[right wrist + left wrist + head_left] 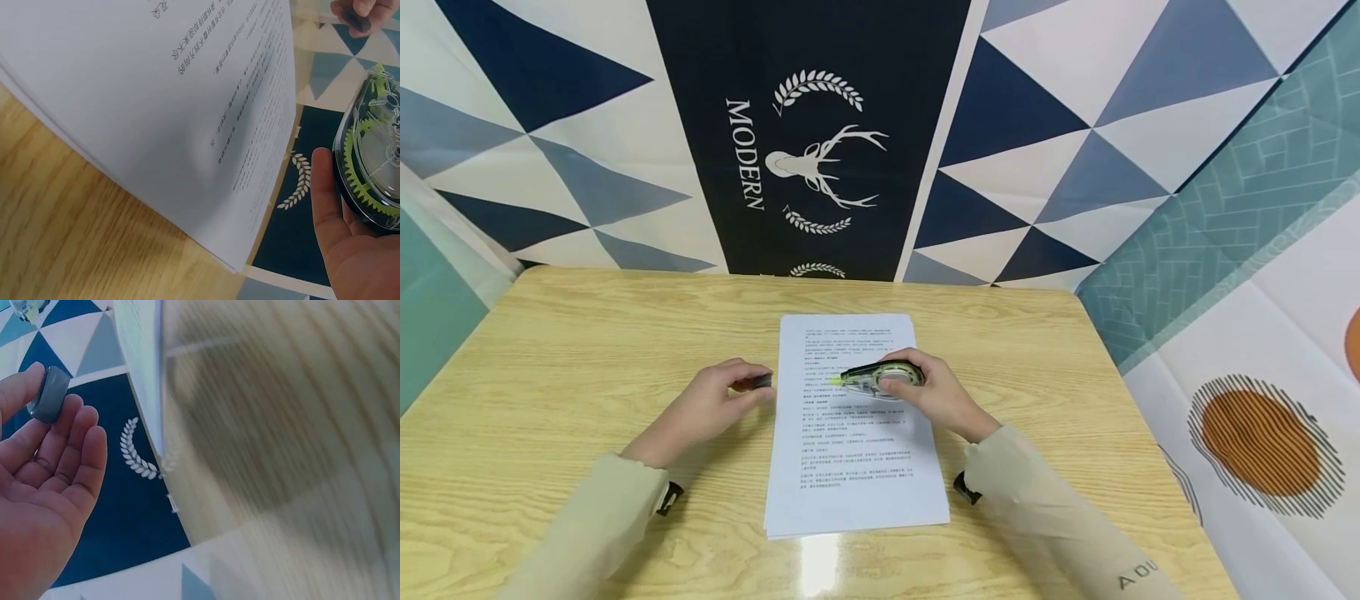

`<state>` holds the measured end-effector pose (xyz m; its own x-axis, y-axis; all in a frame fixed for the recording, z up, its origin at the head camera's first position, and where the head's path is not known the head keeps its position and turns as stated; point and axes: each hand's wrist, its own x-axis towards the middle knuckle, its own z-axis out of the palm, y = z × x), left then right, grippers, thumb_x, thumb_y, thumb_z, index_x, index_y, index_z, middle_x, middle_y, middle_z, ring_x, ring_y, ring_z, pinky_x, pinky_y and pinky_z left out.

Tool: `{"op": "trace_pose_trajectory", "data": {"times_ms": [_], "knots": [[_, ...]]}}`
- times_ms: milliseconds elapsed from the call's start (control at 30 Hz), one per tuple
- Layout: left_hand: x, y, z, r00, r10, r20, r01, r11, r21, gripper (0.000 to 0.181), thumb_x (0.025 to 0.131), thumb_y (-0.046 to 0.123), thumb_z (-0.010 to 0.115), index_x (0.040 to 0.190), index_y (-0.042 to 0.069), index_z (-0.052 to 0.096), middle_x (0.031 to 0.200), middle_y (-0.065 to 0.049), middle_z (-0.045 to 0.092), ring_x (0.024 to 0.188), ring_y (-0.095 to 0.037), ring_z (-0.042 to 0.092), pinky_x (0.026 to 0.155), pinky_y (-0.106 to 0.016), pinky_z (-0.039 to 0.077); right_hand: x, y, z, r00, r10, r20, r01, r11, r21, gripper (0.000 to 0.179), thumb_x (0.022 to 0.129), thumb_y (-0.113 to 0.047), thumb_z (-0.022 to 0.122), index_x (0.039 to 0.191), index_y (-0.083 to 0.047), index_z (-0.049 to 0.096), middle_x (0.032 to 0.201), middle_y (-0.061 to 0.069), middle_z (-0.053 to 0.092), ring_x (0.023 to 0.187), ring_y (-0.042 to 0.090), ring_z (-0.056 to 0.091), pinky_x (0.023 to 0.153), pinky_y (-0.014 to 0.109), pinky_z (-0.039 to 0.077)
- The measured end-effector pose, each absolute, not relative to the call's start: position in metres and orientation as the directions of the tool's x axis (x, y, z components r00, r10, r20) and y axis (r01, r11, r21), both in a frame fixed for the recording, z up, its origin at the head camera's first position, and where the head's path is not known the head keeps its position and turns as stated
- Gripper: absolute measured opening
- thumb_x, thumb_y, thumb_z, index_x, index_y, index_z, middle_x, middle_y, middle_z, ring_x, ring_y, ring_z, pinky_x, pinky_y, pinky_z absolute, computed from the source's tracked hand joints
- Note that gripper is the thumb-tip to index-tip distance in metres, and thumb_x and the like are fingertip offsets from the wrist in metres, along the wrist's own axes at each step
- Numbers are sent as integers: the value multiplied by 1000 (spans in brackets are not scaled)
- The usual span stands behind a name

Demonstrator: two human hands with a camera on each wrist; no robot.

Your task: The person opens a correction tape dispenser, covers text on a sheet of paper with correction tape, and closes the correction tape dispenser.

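My right hand (936,390) grips a correction tape dispenser (880,379) over the printed paper stack, its pale green tip pointing left. In the right wrist view the dispenser (375,150) shows a clear case with green gear wheels inside. My left hand (715,408) is just left of the paper's edge, pinching a small dark grey cap (51,394) between thumb and fingers. The cap and the dispenser's tip are apart. Under the dispenser lies the stack of printed sheets (850,508), flat on the table; whether the tip touches the paper I cannot tell.
The wooden table (587,350) carries the paper near its middle. Behind it hangs a patterned cloth (820,42) with a deer head and triangles, reaching the table's back edge. Another cloth (1225,375) borders the right side.
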<state>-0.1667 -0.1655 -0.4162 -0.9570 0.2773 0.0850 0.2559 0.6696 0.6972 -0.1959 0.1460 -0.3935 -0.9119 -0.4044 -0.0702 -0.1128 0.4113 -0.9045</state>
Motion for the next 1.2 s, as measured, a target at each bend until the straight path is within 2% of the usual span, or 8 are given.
{"op": "trace_pose_trajectory", "data": {"times_ms": [200, 433, 667, 1200], "knots": [[-162, -183, -420, -966, 260, 16, 198, 697, 690, 40, 89, 32, 63, 117, 4, 63, 103, -3, 65, 90, -15, 57, 77, -31, 50, -195, 149, -393, -914, -398, -76, -107, 418, -902, 30, 86, -22, 67, 115, -14, 61, 112, 6, 64, 96, 17, 58, 84, 31, 46], [-160, -196, -422, -961, 276, -6, 204, 723, 661, 39, 88, 33, 64, 112, 2, 65, 93, -3, 63, 77, -14, 50, 64, -22, 45, -194, 151, -395, -917, -390, -81, -100, 421, -902, 29, 87, -21, 67, 115, -14, 61, 112, 5, 64, 98, 17, 57, 86, 32, 45], [-158, -202, -422, -959, 279, -50, 176, 725, 666, 42, 89, 32, 63, 114, -1, 64, 88, -4, 53, 71, -14, 44, 55, -21, 39, -193, 152, -397, -913, -399, -85, -96, 411, -907, 31, 87, -23, 66, 115, -13, 61, 114, 6, 64, 97, 16, 58, 84, 30, 46], [-156, -213, -431, -947, 310, -88, 182, 740, 647, 35, 89, 31, 62, 111, 4, 66, 87, -3, 52, 71, -13, 41, 56, -22, 36, -193, 154, -399, -917, -390, -79, -100, 417, -903, 30, 87, -22, 66, 115, -13, 61, 114, 6, 63, 99, 17, 58, 86, 32, 45]]}}
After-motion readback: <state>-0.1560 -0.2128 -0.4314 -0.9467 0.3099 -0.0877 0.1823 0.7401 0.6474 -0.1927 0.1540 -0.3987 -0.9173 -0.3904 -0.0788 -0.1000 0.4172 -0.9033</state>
